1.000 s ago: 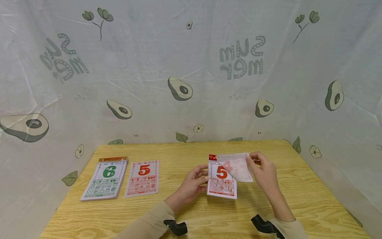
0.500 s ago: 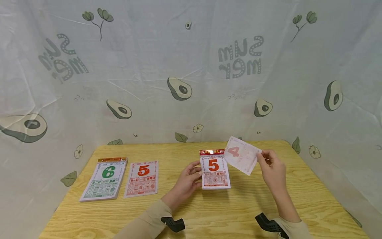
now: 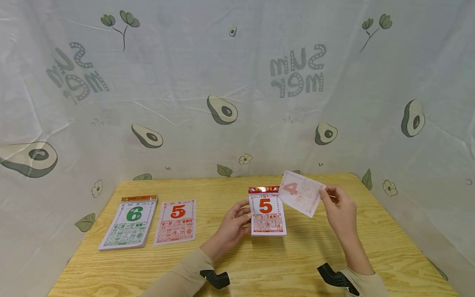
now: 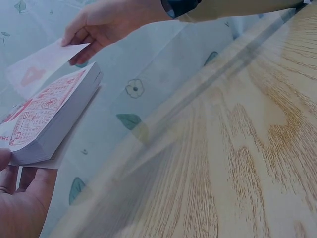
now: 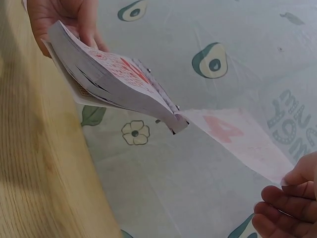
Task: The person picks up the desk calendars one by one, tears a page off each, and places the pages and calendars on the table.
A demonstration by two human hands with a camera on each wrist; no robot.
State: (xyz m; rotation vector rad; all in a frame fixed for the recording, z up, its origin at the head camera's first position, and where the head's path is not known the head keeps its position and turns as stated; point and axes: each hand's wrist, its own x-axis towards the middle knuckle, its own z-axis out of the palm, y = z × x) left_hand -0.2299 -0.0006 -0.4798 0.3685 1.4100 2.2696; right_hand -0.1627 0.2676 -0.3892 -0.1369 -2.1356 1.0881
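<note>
My left hand [image 3: 231, 226] grips a thick tear-off calendar [image 3: 268, 220] by its left edge, thumb on the front and fingers behind. The calendar is raised over the table, with a shiny red header strip [image 3: 263, 189] and a page showing a large red 5. To its right, my right hand [image 3: 339, 210] pinches a thin calendar page [image 3: 306, 196] with a faint pink 4 on it, between thumb and fingers. That page is tilted, and its far corner lies right at the calendar's upper right corner. In the left wrist view, the pad's thick stack [image 4: 64, 121] shows edge-on.
On the left of the wooden table [image 3: 230, 268] lie a second calendar [image 3: 128, 225] with a green 6 and a loose page [image 3: 176, 222] with a red 5. A pale avocado-print curtain [image 3: 237, 136] stands behind the table.
The page with the 4 has swung off the calendar's front, up and to the right, baring the 5 and the red header. The calendar has shifted slightly left and up. The last half second is nearly still.
</note>
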